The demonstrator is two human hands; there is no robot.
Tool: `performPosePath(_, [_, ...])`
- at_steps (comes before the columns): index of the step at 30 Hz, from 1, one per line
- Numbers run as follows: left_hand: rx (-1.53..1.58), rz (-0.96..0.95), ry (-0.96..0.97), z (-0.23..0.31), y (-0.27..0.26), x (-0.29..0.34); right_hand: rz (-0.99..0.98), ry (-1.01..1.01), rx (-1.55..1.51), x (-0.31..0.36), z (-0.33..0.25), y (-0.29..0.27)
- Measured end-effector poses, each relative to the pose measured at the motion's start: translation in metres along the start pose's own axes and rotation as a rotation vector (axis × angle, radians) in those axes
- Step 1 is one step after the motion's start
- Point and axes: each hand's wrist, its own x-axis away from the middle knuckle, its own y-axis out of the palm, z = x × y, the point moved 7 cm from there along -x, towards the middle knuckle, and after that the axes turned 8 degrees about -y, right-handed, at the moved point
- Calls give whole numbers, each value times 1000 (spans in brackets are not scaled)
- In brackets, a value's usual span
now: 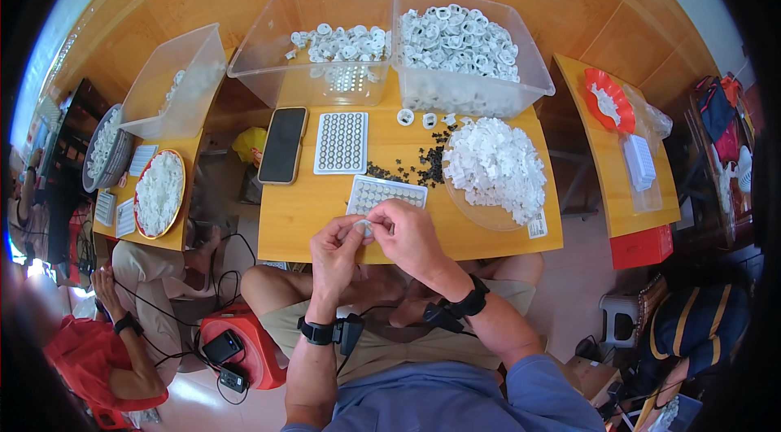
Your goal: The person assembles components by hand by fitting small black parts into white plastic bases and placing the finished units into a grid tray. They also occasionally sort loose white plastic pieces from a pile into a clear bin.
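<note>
Over the table's front edge, my left hand point(334, 251) pinches a small round white plastic part point(366, 229) between thumb and fingers. My right hand point(408, 238) meets it from the other side, its fingertips closed at the same part; any smaller piece between them is hidden. Just beyond my hands lies a white tray of round silver button-like pieces point(386, 193), partly covered by my fingers. A second, fuller-looking tray point(341, 144) of such pieces is behind it. Small black parts point(429, 165) are scattered to the right, beside a heap of white plastic pieces point(495, 169) on a round plate.
A phone point(282, 146) lies at the table's left. Two clear bins point(316, 78) point(476, 98) of white parts stand along the back, with a few loose white housings point(429, 120) before them. Side tables hold a bowl of white pieces point(160, 192) and a red dish point(608, 102). Another person in red point(102, 359) sits left.
</note>
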Motion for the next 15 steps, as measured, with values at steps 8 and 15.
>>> performPosePath(8, [23, -97, -14, 8, 2, 2, 27, -45, 11, 0, -3, -1])
performPosePath(15, [19, -107, 6, 4, 0, 1, 7, -49, 2, 1, -2, -3])
